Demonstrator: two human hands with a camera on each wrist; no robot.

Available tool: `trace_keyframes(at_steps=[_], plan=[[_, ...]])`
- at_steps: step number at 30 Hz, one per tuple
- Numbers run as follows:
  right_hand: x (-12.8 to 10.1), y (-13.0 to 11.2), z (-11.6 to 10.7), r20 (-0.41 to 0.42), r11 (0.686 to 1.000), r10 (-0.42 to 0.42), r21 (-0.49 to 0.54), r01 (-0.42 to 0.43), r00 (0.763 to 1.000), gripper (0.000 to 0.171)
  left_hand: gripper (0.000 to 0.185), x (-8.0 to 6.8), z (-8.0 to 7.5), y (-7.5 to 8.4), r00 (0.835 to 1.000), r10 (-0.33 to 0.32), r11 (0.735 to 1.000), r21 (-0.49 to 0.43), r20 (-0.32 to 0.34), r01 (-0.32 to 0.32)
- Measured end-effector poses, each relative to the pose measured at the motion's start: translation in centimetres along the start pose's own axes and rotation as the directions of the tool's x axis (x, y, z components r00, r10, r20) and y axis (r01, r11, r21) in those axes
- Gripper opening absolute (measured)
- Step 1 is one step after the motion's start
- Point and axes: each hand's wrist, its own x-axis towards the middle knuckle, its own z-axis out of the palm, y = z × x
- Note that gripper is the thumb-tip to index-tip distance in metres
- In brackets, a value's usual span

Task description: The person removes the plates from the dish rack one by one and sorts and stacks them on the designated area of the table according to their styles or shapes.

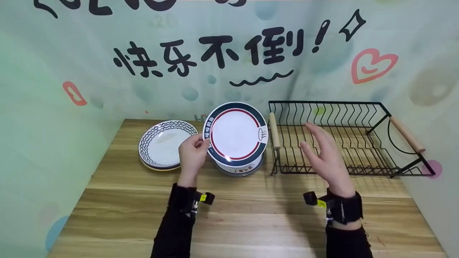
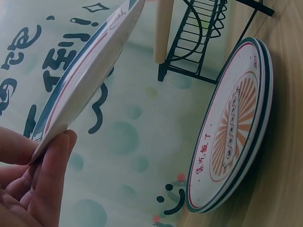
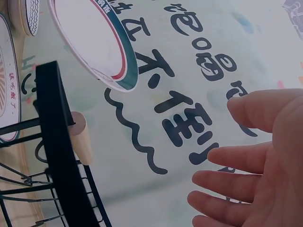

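The raised plate [image 1: 236,134] is white with a red ring and navy rim. The side plate [image 1: 163,143] shows zigzag lines. The rack [image 1: 344,136] is black wire.

The backdrop wall [image 1: 229,71] bore large black brush characters reading "快乐不倒!" with a wavy line beneath. More black characters ran along its top edge, cut off and unreadable. The rim of the stacked plate [image 2: 232,132] on the counter carried red characters, "饭了" among them. White lettering on the raised plate [image 1: 235,133] was too small to read.
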Motion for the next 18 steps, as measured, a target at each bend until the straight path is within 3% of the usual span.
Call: trace_keyframes(at_steps=[11, 18], plan=[[0.0, 0.5, 0.0, 0.003, 0.998, -0.003, -0.063, 0.003, 1.000, 0.052, 0.011, 0.4, 0.3, -1.5, 0.991, -0.125, 0.992, 0.034, 0.040, 0.124], [0.0, 0.6, -0.2, 0.007, 0.997, 0.031, -0.074, -0.030, 0.999, 0.053, 0.012, 0.4, 0.5, -2.1, 0.988, -0.141, 0.990, 0.031, 0.068, 0.140]])
